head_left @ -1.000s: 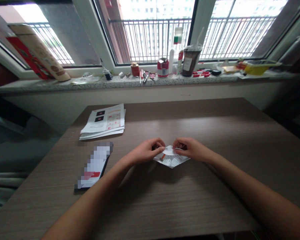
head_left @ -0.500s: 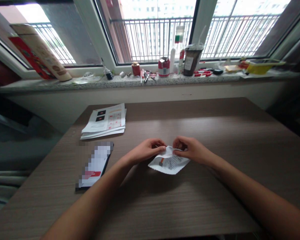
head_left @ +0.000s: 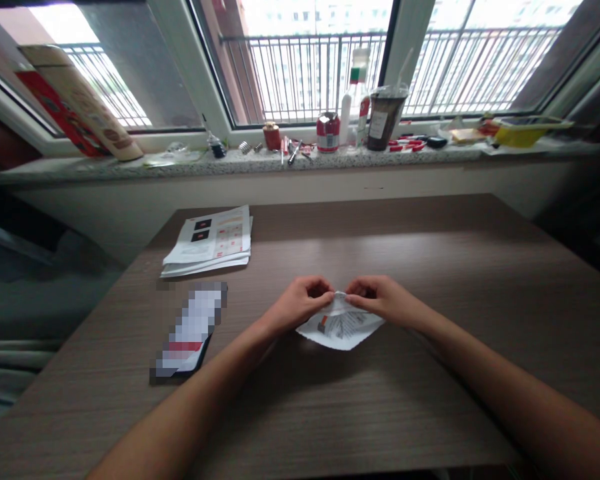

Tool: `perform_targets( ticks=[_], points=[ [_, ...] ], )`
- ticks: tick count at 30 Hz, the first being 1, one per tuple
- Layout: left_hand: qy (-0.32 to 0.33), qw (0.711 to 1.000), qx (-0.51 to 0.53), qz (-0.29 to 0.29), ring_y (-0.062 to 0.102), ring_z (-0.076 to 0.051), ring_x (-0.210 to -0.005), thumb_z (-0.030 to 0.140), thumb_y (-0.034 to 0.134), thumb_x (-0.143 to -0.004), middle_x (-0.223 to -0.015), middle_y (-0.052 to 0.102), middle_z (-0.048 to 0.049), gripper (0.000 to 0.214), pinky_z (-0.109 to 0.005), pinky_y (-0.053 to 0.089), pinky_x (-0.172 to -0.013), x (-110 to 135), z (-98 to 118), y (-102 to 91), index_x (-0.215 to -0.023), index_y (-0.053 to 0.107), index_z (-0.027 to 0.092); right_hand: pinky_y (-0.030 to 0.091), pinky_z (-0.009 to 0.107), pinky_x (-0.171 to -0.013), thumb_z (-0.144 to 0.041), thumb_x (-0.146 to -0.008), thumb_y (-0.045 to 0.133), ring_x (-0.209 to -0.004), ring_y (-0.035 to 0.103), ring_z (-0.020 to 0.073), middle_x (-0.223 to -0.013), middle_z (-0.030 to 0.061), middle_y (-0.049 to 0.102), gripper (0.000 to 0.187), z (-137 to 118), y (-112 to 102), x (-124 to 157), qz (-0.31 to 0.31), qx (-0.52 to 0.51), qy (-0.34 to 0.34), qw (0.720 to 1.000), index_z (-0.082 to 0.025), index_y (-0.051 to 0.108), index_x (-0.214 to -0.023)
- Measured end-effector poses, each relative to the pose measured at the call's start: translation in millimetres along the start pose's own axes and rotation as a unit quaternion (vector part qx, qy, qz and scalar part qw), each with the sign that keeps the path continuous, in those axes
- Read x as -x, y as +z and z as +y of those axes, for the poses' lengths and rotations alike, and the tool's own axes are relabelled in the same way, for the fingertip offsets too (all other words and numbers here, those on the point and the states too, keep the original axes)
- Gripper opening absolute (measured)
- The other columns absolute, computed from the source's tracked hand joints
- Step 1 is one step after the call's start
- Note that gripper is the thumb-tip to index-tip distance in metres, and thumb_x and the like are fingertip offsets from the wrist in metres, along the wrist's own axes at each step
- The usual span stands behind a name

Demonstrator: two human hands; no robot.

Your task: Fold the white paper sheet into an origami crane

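Daylight falls through a wide window (head_left: 300, 73) at twelve o'clock, over a speckled stone sill (head_left: 260, 165) that bears a red drink can (head_left: 328, 137), a clear bottle (head_left: 361, 97) and a lidded plastic cup (head_left: 383, 127) with a straw. Below it spreads a wood-grain table (head_left: 430, 393), and from my remote seat I take the printed white sheet (head_left: 347, 335) near its middle as the centre of my dial. At ten o'clock from it lies a stack of printed papers (head_left: 210, 240); at nine, what looks like a smartphone (head_left: 193, 333), its screen pixelated. I see the left hand (head_left: 303, 303) pinching the sheet's far edge just left of twelve, thumb uppermost, while the right hand (head_left: 383, 297) grips that same edge just right of twelve; the two thumb tips nearly meet. The near part fans out toward six, ending in a blunt point. I judge the sheet very light and limp, quick to crease and easy to tear, with little slip under dry skin. I would hold it where the fingers are, along the doubled-looking far edge, pressing lightly; whether that edge is truly folded, I cannot tell.
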State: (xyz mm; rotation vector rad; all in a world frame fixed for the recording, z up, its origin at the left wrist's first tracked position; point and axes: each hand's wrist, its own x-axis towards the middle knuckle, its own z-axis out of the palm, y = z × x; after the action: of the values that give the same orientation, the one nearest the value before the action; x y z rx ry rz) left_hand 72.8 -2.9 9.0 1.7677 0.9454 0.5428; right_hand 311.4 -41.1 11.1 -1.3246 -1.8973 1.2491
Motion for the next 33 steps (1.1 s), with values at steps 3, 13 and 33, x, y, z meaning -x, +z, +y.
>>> perform_targets(
  ticks=[3, 13, 33],
  points=[
    [0.006, 1.0, 0.005, -0.012, 0.063, -0.017, -0.08, 0.04, 0.066, -0.091, -0.087, 0.071, -0.0056, 0.027, -0.027, 0.048, -0.073, 2, 4, 0.4, -0.092, 0.071, 0.014, 0.045, 0.027, -0.064, -0.047, -0.094, 0.065, -0.073, 0.06, 0.0158, -0.08, 0.0031, 0.069, 0.031, -1, -1, 1, -0.007, 0.011, -0.007, 1.0, -0.017, 0.073, -0.095],
    [0.022, 0.999, -0.013, 0.022, 0.061, -0.017, -0.077, 0.043, 0.065, -0.091, -0.083, 0.068, -0.0044, 0.03, -0.026, 0.047, -0.071, 2, 4, 3.2, -0.087, 0.069, 0.014, 0.046, 0.028, -0.067, -0.05, -0.092, 0.065, -0.077, 0.063, 0.0181, -0.084, 0.0044, 0.072, 0.034, -1, -4, 0, -0.001, 0.02, -0.006, 1.0, -0.017, 0.075, -0.098],
    [0.054, 0.998, -0.026, 0.001, 0.059, -0.014, -0.075, 0.039, 0.062, -0.096, -0.082, 0.066, -0.0017, 0.025, -0.022, 0.043, -0.064, 3, -5, 4.1, -0.087, 0.065, 0.016, 0.046, 0.03, -0.069, -0.052, -0.09, 0.064, -0.074, 0.062, 0.0191, -0.083, 0.0072, 0.072, 0.039, 15, -22, -3, 0.054, -0.025, 0.04, 0.997, -0.014, 0.075, -0.091]
  ],
)
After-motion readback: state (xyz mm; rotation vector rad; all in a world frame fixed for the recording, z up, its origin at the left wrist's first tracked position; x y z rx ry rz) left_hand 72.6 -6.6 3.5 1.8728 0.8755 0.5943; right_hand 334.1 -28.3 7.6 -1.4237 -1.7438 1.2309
